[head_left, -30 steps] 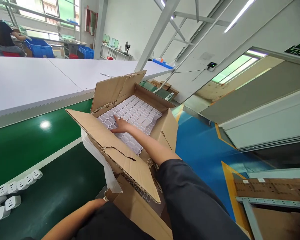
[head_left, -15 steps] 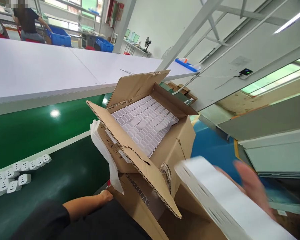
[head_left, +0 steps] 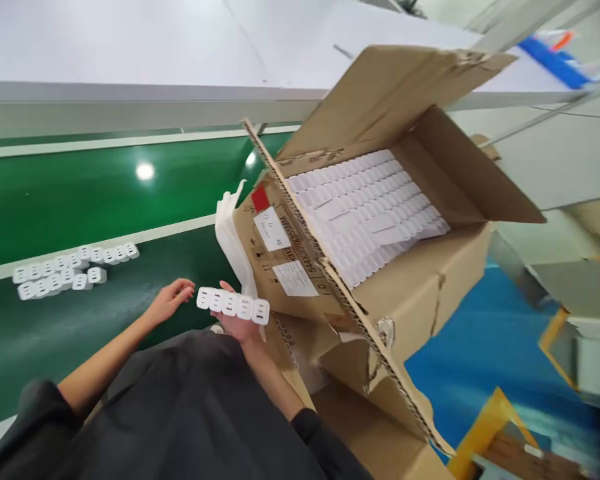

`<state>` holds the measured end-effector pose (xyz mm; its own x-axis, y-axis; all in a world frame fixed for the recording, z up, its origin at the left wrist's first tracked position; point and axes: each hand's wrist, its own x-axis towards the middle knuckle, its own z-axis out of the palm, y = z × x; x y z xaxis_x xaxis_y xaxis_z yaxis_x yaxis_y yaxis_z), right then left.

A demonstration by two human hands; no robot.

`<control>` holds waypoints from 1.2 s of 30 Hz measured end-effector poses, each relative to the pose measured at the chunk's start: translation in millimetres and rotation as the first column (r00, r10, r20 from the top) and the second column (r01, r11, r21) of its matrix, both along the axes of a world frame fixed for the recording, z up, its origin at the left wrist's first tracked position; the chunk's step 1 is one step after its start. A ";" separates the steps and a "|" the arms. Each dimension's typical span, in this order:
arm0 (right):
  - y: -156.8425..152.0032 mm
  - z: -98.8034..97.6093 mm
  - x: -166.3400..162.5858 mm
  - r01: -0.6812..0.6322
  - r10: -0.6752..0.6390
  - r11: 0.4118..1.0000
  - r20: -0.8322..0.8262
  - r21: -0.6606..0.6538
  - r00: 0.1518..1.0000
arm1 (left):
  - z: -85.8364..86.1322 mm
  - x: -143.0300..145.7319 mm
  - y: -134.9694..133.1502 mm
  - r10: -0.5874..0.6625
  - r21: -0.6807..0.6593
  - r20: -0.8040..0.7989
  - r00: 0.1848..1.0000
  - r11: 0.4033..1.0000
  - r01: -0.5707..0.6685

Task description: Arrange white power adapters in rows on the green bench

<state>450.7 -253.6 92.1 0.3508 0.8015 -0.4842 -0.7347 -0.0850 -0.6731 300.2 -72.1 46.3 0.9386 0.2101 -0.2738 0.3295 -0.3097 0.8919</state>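
Note:
My right hand (head_left: pixel 240 327) grips a row of several small white chargers (head_left: pixel 233 305) held side by side, just left of the open cardboard box (head_left: pixel 450 267). My left hand (head_left: pixel 170 300) hovers beside the row's left end with fingers loosely spread, holding nothing. The box is tilted toward me, flaps open, and packed with white chargers (head_left: pixel 365 207) in tight rows. More white chargers (head_left: pixel 70 270) lie in two rows on the dark green belt (head_left: pixel 80 200) at the left.
A white plastic liner (head_left: pixel 230 233) hangs out of the box's left side. White labels and a red sticker (head_left: pixel 261 198) mark the box flap. A white table (head_left: pixel 130 47) runs behind the belt. Blue floor (head_left: pixel 480 353) lies to the right.
My right hand left the box and now holds a row of chargers near my lap. My left hand came up from the box's lower edge to the row. The view swung down and left.

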 end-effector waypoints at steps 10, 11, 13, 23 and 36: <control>84.4 -62.4 -62.1 -0.303 0.314 0.949 -0.160 0.089 0.936 | 36.6 -44.4 0.8 0.199 0.547 0.196 0.960 0.791 -0.275; 86.2 -67.3 -68.2 -0.338 0.348 0.937 -0.163 0.086 0.923 | 27.3 -49.6 -0.6 0.228 0.562 0.174 0.958 0.776 -0.286; 87.8 -75.6 -76.2 -0.427 0.435 0.901 -0.175 0.081 0.883 | 9.3 -65.5 -3.3 0.287 0.571 0.144 0.947 0.757 -0.316; 119.4 -122.8 -65.5 -0.542 0.537 0.840 -0.103 -0.020 0.837 | -49.8 -128.7 2.2 0.469 0.634 0.072 0.880 0.660 -0.403; 178.1 -146.9 -42.5 -0.495 0.496 0.866 -0.010 -0.068 0.868 | -80.7 -102.0 78.7 0.396 0.744 0.042 0.917 0.600 -0.294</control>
